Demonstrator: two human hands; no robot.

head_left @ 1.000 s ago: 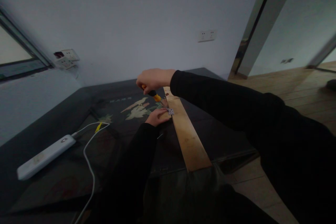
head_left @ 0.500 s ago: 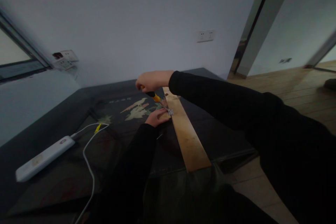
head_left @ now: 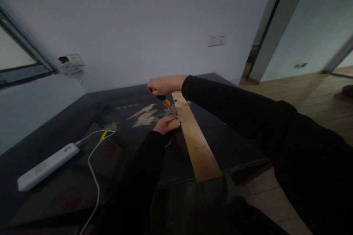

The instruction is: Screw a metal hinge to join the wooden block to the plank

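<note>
My right hand (head_left: 164,85) is closed round the handle of a screwdriver (head_left: 166,102) with an orange and black grip. Its tip points down at a small metal hinge (head_left: 179,119) on the left edge of a long wooden plank (head_left: 197,143). My left hand (head_left: 164,125) rests beside the hinge, fingers pressed against the plank's edge and holding the hinge in place. The plank lies across a dark table (head_left: 82,176) with a painted picture under its top.
A white power strip (head_left: 45,166) lies at the left of the table, with a white cable (head_left: 93,176) running toward me. Wall sockets (head_left: 217,39) sit behind. A wooden floor (head_left: 311,95) and a doorway are at the right.
My right hand has turned slightly on the screwdriver handle and shifted a little right. The left hand, hinge and plank stay in place.
</note>
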